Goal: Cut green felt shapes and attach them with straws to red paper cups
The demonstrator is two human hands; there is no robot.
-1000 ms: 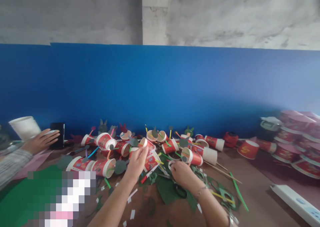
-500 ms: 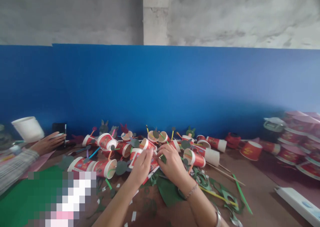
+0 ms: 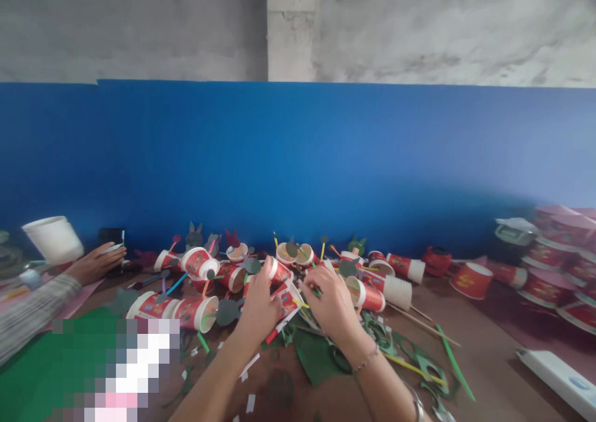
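Observation:
My left hand [image 3: 261, 304] is closed on a red and white paper cup [image 3: 289, 296], which lies tilted between my two hands. To its right, my right hand [image 3: 328, 301] has its fingers bent together around a thin green straw [image 3: 317, 291], partly hidden by the fingers. A short yellow piece [image 3: 301, 304] shows between the cup and my right fingertips. Below my right hand lies a dark green sheet [image 3: 314, 360], with scissors [image 3: 341, 359] partly on it and partly covered by my wrist.
Several red paper cups [image 3: 198, 313] with straws and paper cutouts lie across the table. Green paper scraps [image 3: 431, 366] and wooden sticks [image 3: 426, 326] are at right, near a white power strip [image 3: 556, 378]. Another person's hand [image 3: 102, 262] is at left; a blue panel [image 3: 298, 161] stands behind.
My right hand has shifted slightly right and down, away from my left fingertips. More of the cup now shows between my hands, and the green straw and yellow piece have come into sight.

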